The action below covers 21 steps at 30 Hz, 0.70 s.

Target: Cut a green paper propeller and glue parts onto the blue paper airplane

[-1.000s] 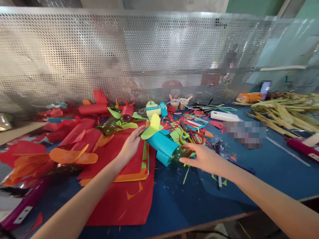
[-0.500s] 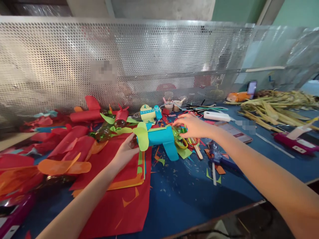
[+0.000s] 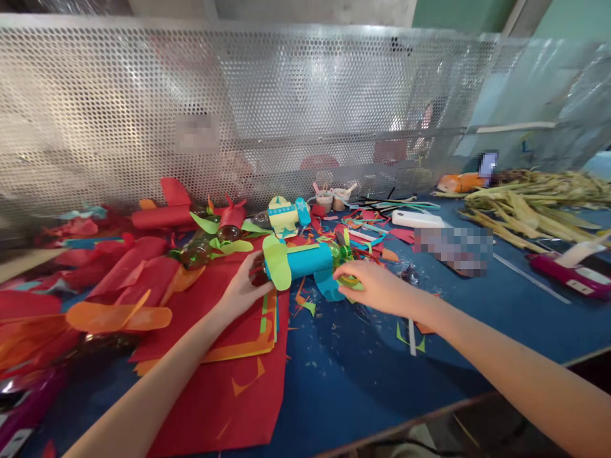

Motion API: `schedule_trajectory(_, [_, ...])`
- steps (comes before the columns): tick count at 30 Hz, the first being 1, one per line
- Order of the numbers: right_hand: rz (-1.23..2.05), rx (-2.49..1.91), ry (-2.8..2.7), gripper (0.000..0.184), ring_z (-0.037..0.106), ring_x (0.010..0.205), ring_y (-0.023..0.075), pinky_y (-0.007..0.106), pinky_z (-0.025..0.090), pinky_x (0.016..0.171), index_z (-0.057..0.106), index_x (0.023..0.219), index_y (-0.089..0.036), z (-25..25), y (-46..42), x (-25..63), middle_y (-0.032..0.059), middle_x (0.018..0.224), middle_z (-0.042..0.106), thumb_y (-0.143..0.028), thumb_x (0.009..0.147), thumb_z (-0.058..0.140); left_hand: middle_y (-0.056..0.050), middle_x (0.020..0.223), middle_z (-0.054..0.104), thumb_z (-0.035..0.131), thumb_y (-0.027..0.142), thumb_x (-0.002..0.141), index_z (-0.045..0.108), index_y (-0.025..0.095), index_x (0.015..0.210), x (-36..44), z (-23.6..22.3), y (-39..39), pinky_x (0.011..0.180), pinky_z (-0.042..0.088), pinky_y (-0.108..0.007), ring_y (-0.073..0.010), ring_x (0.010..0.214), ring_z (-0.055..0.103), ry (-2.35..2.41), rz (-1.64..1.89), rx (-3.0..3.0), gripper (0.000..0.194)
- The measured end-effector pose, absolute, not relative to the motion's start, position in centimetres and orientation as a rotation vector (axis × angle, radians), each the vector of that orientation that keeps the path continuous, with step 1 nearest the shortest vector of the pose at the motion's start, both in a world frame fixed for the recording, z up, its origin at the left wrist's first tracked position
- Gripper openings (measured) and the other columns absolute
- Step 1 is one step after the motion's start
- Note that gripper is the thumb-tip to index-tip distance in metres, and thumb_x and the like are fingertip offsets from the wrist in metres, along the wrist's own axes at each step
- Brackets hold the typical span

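The likeliest trouble, as I judge it, sits at the flap (image 3: 328, 286): it is a thin paper sheet hanging beside the fingertips of the right hand (image 3: 365, 284), and a careless tug there could crease it or pull it loose from the wrap. The yellow-green paper piece (image 3: 277, 264) looks just as easy to bend, since the left hand (image 3: 245, 283) holds the bottle (image 3: 308, 259) close behind it, by the left end; squeezing or sliding forward would press the paper. If that grip slackened, the rounded body could turn or drop among the paper scraps (image 3: 305, 305). Whether the right hand pinches the flap or merely brushes it, I cannot tell; its thumb and fingers are curled toward it. The bottle lies crosswise, well back from the near edge of the table (image 3: 363, 407), its left end over the red paper (image 3: 238, 407) and the rest beyond that paper's right side; whether it rests on anything is unclear. A smooth bright blue wrap covers its middle, with shiny green plastic (image 3: 338, 253) showing at the right end. The yellow-green piece stands upright with rounded lobes, and the flap droops on the near side, curved and seemingly uncreased.
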State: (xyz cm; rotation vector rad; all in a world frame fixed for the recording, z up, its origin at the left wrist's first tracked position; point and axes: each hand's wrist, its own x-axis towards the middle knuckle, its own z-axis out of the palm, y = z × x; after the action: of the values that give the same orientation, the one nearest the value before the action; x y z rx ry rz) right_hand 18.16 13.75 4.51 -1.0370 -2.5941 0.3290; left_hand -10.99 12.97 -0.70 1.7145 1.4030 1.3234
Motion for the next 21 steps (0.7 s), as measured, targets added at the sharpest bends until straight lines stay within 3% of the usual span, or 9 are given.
schedule_trajectory(4, [0.353,-0.963,-2.704,0.018,0.060,0.097,0.0243,0.038,0.044,0.087,0.068,0.097,-0.019,3.3,12.5,17.8,0.0082,0.098,0.069,-0.023,0.083,0.058,-0.011,0.121,0.055,0.071,0.032,0.060,0.041,0.024,0.123,-11.0,-0.7,12.9,0.095,0.045,-0.041,-0.0256,0.114,0.053,1.368,1.298,1.756,0.070])
schedule_trajectory(7, [0.371,-0.992,-2.708,0.014,0.063,0.086,0.0212,0.034,0.046,0.081,0.070,0.088,-0.021,4.2,12.5,18.1,0.0042,0.088,0.072,-0.024,0.083,0.058,-0.010,0.123,0.051,0.070,0.030,0.062,0.035,0.025,0.129,-11.1,-1.0,12.8,0.094,0.045,-0.039,-0.0251,0.116,0.051,1.376,1.295,1.763,0.077])
schedule_trajectory(11, [0.304,-1.250,-2.543,0.022,0.064,0.074,0.0177,0.029,0.046,0.067,0.069,0.088,-0.022,7.0,14.1,20.4,0.0022,0.085,0.072,-0.025,0.088,0.047,-0.009,0.120,0.048,0.068,0.030,0.063,0.024,0.028,0.136,-11.1,-1.4,12.9,0.094,0.045,-0.041,-0.0251,0.114,0.052,1.411,1.315,1.718,0.085])
schedule_trajectory(16, [0.113,-1.642,-2.304,0.024,0.064,0.086,0.0219,0.031,0.045,0.071,0.065,0.096,-0.019,9.0,17.7,24.6,0.0073,0.097,0.070,-0.023,0.087,0.043,-0.009,0.120,0.046,0.066,0.026,0.062,0.021,0.030,0.137,-11.1,-1.0,13.0,0.100,0.039,-0.046,-0.0265,0.118,0.048,1.428,1.325,1.690,0.088])
schedule_trajectory(21, [0.123,-1.878,-2.342,0.026,0.062,0.059,0.0237,0.031,0.041,0.054,0.062,0.066,-0.019,8.3,16.1,27.2,0.0066,0.061,0.066,-0.038,0.081,0.054,-0.011,0.133,0.040,0.061,0.022,0.061,0.025,0.028,0.135,-10.8,-0.1,12.6,0.109,0.027,-0.047,-0.0272,0.130,0.035,1.440,1.327,1.727,0.083])
